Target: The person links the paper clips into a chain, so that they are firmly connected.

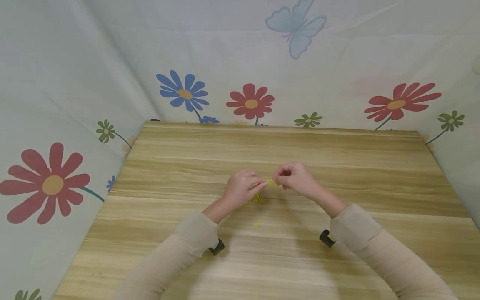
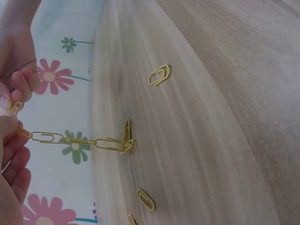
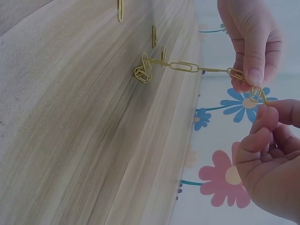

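Observation:
A chain of linked yellow paper clips [image 3: 184,67] hangs from my left hand [image 1: 243,187], its lower links heaped on the wooden table. Thumb and forefinger of that hand pinch the chain near its upper end. Close by on the right, my right hand [image 1: 296,179] pinches another yellow paper clip [image 3: 263,97], which meets the chain's top link between the two hands. Whether the two are hooked together I cannot tell. A loose paper clip [image 2: 160,75] lies on the table, and another paper clip [image 2: 146,199] rests beyond the heaped links.
The wooden table [image 1: 168,158] reaches back to a white cloth [image 1: 225,50] printed with flowers and a butterfly. Both sleeves carry a dark wrist mount, the left mount [image 1: 217,247] and the right mount [image 1: 327,238], just above the table.

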### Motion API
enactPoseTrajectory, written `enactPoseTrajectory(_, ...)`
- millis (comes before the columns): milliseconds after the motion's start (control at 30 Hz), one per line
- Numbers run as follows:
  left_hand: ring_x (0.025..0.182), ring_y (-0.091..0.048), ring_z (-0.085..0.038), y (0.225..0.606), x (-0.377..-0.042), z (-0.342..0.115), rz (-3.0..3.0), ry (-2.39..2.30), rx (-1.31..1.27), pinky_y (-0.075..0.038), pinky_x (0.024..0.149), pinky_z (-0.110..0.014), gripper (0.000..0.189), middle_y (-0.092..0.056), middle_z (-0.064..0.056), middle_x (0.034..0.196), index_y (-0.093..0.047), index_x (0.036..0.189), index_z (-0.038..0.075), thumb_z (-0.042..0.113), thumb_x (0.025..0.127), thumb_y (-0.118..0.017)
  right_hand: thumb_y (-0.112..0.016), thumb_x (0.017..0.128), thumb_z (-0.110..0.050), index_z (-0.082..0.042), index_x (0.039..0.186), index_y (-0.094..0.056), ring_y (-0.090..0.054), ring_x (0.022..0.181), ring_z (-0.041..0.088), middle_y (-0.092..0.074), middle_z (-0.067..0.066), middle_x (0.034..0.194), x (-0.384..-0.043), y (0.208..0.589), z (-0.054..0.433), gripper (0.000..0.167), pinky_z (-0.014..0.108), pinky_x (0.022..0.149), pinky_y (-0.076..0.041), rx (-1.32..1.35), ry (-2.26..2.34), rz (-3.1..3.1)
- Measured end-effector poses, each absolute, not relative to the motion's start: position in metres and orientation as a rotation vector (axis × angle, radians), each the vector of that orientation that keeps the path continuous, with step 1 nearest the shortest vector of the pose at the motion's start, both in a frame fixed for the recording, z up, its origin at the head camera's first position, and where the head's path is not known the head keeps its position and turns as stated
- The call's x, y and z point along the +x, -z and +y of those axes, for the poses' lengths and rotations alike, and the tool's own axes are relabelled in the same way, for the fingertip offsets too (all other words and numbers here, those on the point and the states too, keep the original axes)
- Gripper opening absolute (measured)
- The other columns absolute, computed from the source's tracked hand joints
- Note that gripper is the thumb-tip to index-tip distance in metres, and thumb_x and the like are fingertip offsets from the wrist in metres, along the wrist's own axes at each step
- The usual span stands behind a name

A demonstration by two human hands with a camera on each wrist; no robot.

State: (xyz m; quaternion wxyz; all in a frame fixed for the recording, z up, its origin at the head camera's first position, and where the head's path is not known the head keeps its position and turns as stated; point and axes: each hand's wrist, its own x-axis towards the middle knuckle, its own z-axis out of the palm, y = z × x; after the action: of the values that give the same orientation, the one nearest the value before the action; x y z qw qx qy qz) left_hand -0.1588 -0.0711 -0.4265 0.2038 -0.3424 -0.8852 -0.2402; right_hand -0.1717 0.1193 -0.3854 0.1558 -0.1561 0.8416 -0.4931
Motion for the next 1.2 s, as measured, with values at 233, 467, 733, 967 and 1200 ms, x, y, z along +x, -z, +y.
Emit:
enactPoseTrajectory(233, 0.075, -0.061, -0.011, 0.4268, -0.1588, -0.0718, -2.462, 0.68, -0.962, -0.051, 0.069, -0.021, 0.01, -0.068, 0.002, 0.079, -0.071, 0.079, 0.013, 0.021, 0.079, -0.065, -0.056, 0.082, -0.006, 0.003, 0.082, -0.064, -0.05, 0.054, 0.012, -0.06, 0.009, 0.07, -0.1721, 0.3867, 0.1223, 0.012, 0.028, 0.051, -0.047, -0.448, 1.398, 2.421)
enactPoseTrajectory(467, 0.077, -0.062, -0.011, 0.4293, -0.1608, -0.074, -2.472, 0.736, -0.916, -0.05, 0.071, -0.022, 0.011, -0.069, 0.002, 0.08, -0.071, 0.08, 0.014, 0.023, 0.08, -0.064, -0.057, 0.082, -0.006, 0.004, 0.081, -0.063, -0.05, 0.052, 0.011, -0.06, 0.011, 0.069, -0.1725, 0.3902, 0.1262, 0.012, 0.025, 0.049, -0.046, -0.428, 1.403, 2.42)
enactPoseTrajectory(733, 0.078, -0.061, -0.011, 0.4306, -0.161, -0.0745, -2.495, 0.78, -0.906, -0.05, 0.072, -0.023, 0.011, -0.069, 0.002, 0.081, -0.07, 0.081, 0.014, 0.023, 0.08, -0.064, -0.056, 0.082, -0.006, 0.005, 0.083, -0.063, -0.05, 0.054, 0.012, -0.06, 0.012, 0.072, -0.1723, 0.3898, 0.1276, 0.013, 0.024, 0.05, -0.045, -0.406, 1.404, 2.404)
enactPoseTrajectory(967, 0.074, -0.06, -0.008, 0.4329, -0.16, -0.0757, -2.566, 0.817, -0.898, -0.049, 0.067, -0.02, 0.013, -0.067, 0.003, 0.081, -0.069, 0.084, 0.013, 0.023, 0.083, -0.061, -0.057, 0.083, -0.009, 0.003, 0.084, -0.063, -0.053, 0.059, 0.016, -0.061, 0.012, 0.075, -0.1729, 0.3897, 0.1269, 0.014, 0.025, 0.053, -0.047, -0.403, 1.388, 2.413)
enactPoseTrajectory(1200, 0.077, -0.061, -0.008, 0.4339, -0.1598, -0.0759, -2.645, 0.879, -0.914, -0.05, 0.069, -0.02, 0.013, -0.067, 0.001, 0.089, -0.068, 0.092, 0.013, 0.019, 0.083, -0.06, -0.057, 0.083, -0.009, 0.003, 0.084, -0.063, -0.052, 0.057, 0.014, -0.06, 0.015, 0.075, -0.1739, 0.3878, 0.1257, 0.014, 0.025, 0.052, -0.046, -0.426, 1.381, 2.416)
